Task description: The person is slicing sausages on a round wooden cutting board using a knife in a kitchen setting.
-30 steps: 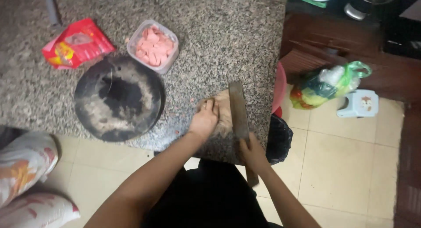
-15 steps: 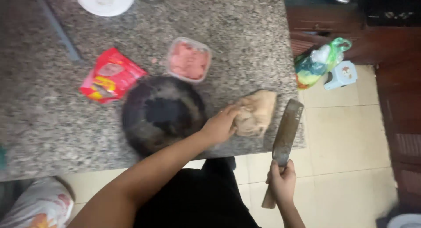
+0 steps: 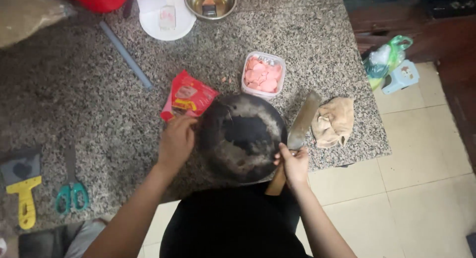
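Wooden handle sits firmly inside my right hand (image 3: 292,164) fingers; the cleaver (image 3: 302,121) blade lies flat on the counter (image 3: 89,104). My left hand (image 3: 176,141) fingers curl on the rim of the dark round board (image 3: 240,136). I judge it best to steady the board and keep the blade pointing away.

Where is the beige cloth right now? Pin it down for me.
In the head view the beige cloth lies crumpled on the granite counter near its right edge, just right of the cleaver held by the right hand.
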